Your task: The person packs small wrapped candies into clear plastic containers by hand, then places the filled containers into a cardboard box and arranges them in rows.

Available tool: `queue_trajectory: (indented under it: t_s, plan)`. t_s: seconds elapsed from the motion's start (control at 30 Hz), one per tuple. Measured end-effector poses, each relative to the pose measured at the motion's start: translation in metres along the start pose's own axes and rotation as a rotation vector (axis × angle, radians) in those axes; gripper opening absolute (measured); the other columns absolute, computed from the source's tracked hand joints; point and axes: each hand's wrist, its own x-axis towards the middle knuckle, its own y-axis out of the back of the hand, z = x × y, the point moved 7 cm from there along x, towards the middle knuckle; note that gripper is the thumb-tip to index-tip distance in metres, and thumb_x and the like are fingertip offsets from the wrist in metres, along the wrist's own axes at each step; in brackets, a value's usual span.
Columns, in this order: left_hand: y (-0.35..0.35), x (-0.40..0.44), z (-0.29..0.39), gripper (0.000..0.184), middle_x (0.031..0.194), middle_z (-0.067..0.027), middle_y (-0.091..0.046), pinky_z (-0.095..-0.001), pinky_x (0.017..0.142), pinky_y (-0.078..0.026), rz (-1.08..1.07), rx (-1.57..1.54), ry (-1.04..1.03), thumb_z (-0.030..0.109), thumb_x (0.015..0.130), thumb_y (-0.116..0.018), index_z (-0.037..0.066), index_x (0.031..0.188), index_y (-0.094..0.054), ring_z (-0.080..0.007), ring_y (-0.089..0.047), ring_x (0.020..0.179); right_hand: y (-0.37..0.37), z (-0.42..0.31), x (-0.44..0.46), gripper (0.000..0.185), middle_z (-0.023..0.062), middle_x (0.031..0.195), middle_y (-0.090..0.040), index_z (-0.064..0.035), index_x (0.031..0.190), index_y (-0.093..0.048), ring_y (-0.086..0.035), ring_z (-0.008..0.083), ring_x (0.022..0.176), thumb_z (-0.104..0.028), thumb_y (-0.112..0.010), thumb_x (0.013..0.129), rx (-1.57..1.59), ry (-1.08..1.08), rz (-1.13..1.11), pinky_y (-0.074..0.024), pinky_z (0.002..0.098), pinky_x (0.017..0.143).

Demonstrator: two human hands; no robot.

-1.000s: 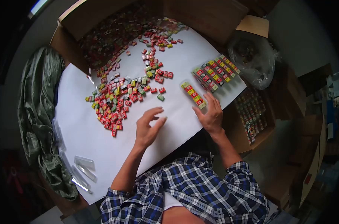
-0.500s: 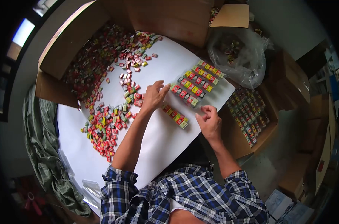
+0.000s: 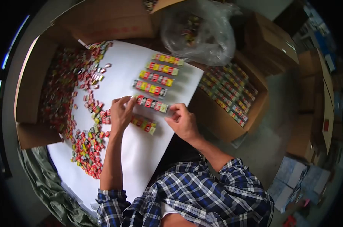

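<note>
On the white table [image 3: 122,60] I am seeing most of the work spread out, and along its far left side an open cardboard box [image 3: 107,24] is standing, its brown walls closing off that side. Off the right edge, a lower open carton [image 3: 220,126] is holding packed rows of printed blocks, with a closed carton [image 3: 271,41] sitting beyond it. A crumpled green sheet [image 3: 43,170] is hanging at the near left edge, and bluish packs [image 3: 288,172] are lying on the floor at right. A clear plastic bag [image 3: 213,41] is bulging just past the far right corner. Loose red, yellow and green blocks [image 3: 89,149] are spilling from the box down the left of the table.

My left hand [image 3: 122,113] and right hand [image 3: 183,123] are bracketing one clear-trayed strip [image 3: 152,103], fingers curling in at its two ends; I cannot tell whether either is clamping it. The strip is lying between them, near the table's right edge. Four similar strips [image 3: 156,78] are lining up beyond it, and a nearer strip [image 3: 144,125] is resting beside my left forearm, which is blocking my view of the table beneath.
</note>
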Motion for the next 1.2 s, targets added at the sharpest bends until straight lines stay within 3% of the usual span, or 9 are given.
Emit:
queue_trajectory:
  t_s: [0.13,0.37,0.57,0.63,0.73,0.83,0.97,1.07,1.2]
  plan:
    - [-0.007,-0.006,0.01,0.052,0.116,-0.0241,-0.068,-0.0419,0.091,-0.051,0.012,0.024,-0.044,0.048,0.094,-0.067,-0.001,0.111,-0.074,-0.0333,-0.065,0.108,0.01,0.011,-0.01,0.051,0.0118,0.087,-0.071,-0.0008,0.122,-0.055,-0.066,0.0137,0.07,-0.007,-0.081,0.079,0.048,-0.056,-0.022,-0.0548,0.0295,0.062]
    - [-0.015,-0.015,0.031,0.055,0.117,-0.0252,-0.067,-0.0427,0.091,-0.051,0.008,0.153,-0.099,0.049,0.094,-0.066,-0.004,0.11,-0.073,-0.0346,-0.065,0.109,0.024,0.003,-0.02,0.075,0.0171,0.114,-0.069,-0.0032,0.142,-0.046,-0.067,0.017,0.085,-0.006,-0.082,0.076,0.054,0.108,-0.053,-0.0577,0.0303,0.065]
    - [-0.034,-0.019,0.027,0.048,0.111,-0.0227,-0.069,-0.0421,0.095,-0.049,-0.031,0.157,-0.103,0.045,0.093,-0.067,-0.001,0.101,-0.077,-0.0343,-0.06,0.113,0.042,0.014,-0.026,0.081,0.015,0.123,-0.066,-0.0004,0.142,-0.047,-0.067,0.0176,0.093,-0.006,-0.087,0.072,0.085,-0.032,-0.129,-0.0603,0.0285,0.068]
    - [-0.037,-0.032,0.051,0.045,0.105,-0.0224,-0.07,-0.0414,0.096,-0.048,-0.001,0.149,-0.082,0.043,0.094,-0.066,0.0,0.099,-0.077,-0.0339,-0.06,0.113,0.047,0.011,-0.026,0.081,0.0133,0.123,-0.066,-0.0004,0.141,-0.049,-0.067,0.0168,0.096,-0.007,-0.088,0.07,0.059,-0.013,-0.101,-0.061,0.0269,0.068]
    - [-0.04,-0.036,0.065,0.042,0.099,-0.0217,-0.071,-0.0418,0.095,-0.048,0.032,0.224,-0.128,0.041,0.095,-0.065,0.0,0.097,-0.077,-0.0341,-0.06,0.111,0.051,0.007,-0.024,0.081,0.0153,0.125,-0.065,-0.0007,0.14,-0.051,-0.067,0.0205,0.102,-0.009,-0.089,0.07,0.055,0.019,-0.131,-0.061,0.032,0.076]
    - [-0.039,-0.039,0.071,0.041,0.096,-0.0207,-0.071,-0.0427,0.096,-0.048,0.025,0.272,-0.176,0.039,0.096,-0.064,0.0,0.094,-0.076,-0.0347,-0.061,0.109,0.056,-0.007,-0.016,0.08,0.0196,0.127,-0.064,-0.0012,0.138,-0.052,-0.067,0.0285,0.108,-0.014,-0.09,0.069,-0.128,0.179,-0.114,-0.058,0.0381,0.087]
    - [-0.05,-0.042,0.088,0.04,0.094,-0.0199,-0.072,-0.0442,0.099,-0.046,-0.029,0.289,-0.247,0.038,0.097,-0.062,0.001,0.09,-0.076,-0.0357,-0.061,0.107,0.051,-0.011,-0.008,0.079,0.0225,0.125,-0.063,-0.0015,0.136,-0.053,-0.066,0.0376,0.11,-0.02,-0.089,0.068,-0.269,0.104,-0.236,-0.0539,0.0428,0.095]
    - [-0.055,-0.048,0.092,0.04,0.093,-0.0196,-0.072,-0.0456,0.1,-0.045,-0.04,0.272,-0.298,0.037,0.098,-0.06,0.001,0.088,-0.075,-0.0362,-0.062,0.104,0.044,-0.012,-0.003,0.078,0.0232,0.121,-0.063,-0.0009,0.134,-0.052,-0.065,0.0411,0.106,-0.021,-0.088,0.068,-0.435,0.173,-0.269,-0.0545,0.0438,0.092]
    - [-0.06,-0.051,0.089,0.04,0.092,-0.0196,-0.072,-0.0482,0.099,-0.044,0.104,0.297,-0.405,0.036,0.099,-0.059,0.002,0.089,-0.075,-0.0375,-0.062,0.097,0.034,-0.024,0.003,0.068,0.0237,0.115,-0.064,0.0015,0.126,-0.053,-0.066,0.0432,0.101,-0.02,-0.086,0.07,-0.576,0.099,-0.391,-0.0556,0.0474,0.088]
